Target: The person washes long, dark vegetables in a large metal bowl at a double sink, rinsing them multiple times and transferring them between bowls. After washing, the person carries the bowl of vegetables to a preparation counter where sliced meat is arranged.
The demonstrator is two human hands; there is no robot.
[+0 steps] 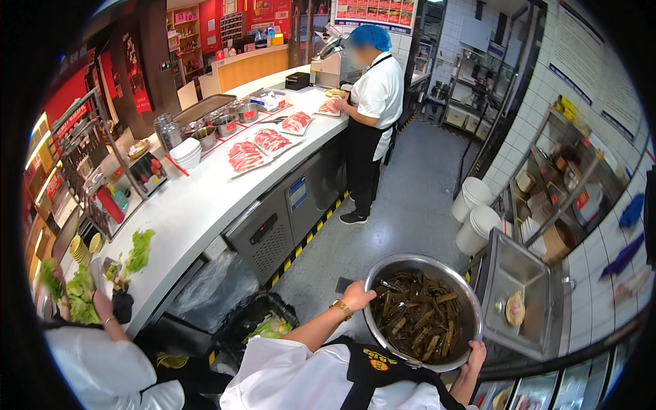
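I hold a large round stainless steel basin (373,313) in front of my body. My left hand (357,295) grips its left rim, with a gold-coloured watch on the wrist. Around the lower right rim is my right hand (475,357). Dark brown-green strips (417,318), which look like kelp, lie in the basin in dark liquid. The basin is in the air beside a stainless steel sink (517,271), where a pale yellowish piece of food (515,308) rests near the drain.
White buckets (477,228) stand by the shelf rack (551,189). A co-worker in a blue hair net (379,87) stands at the white counter (205,205) near plates of sliced meat (269,142). Another person (102,359) handles lettuce at left. A black-lined bin (256,312) holds green scraps.
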